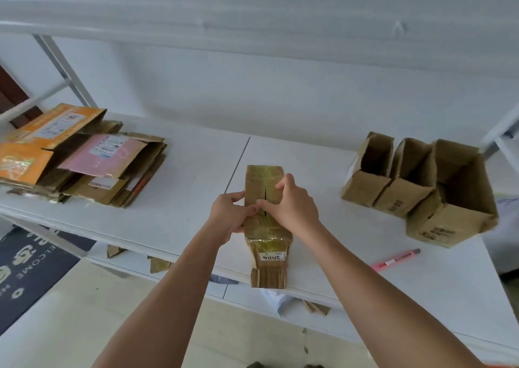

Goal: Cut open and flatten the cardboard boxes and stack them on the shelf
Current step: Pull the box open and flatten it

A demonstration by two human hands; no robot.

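Both hands grip the narrow, tape-wrapped brown cardboard box [266, 213] on the white shelf [182, 204]: left hand [229, 213] apparently pinching its left edge, right hand [292, 204] curled over the top seam.

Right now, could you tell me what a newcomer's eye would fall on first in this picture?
First, the narrow brown taped cardboard box at the middle front of the white shelf, gripped by the left hand and right hand. Next, the stack of flattened orange, pink and brown boxes at the left, three open brown boxes at the right, and a pink utility knife near the front edge.
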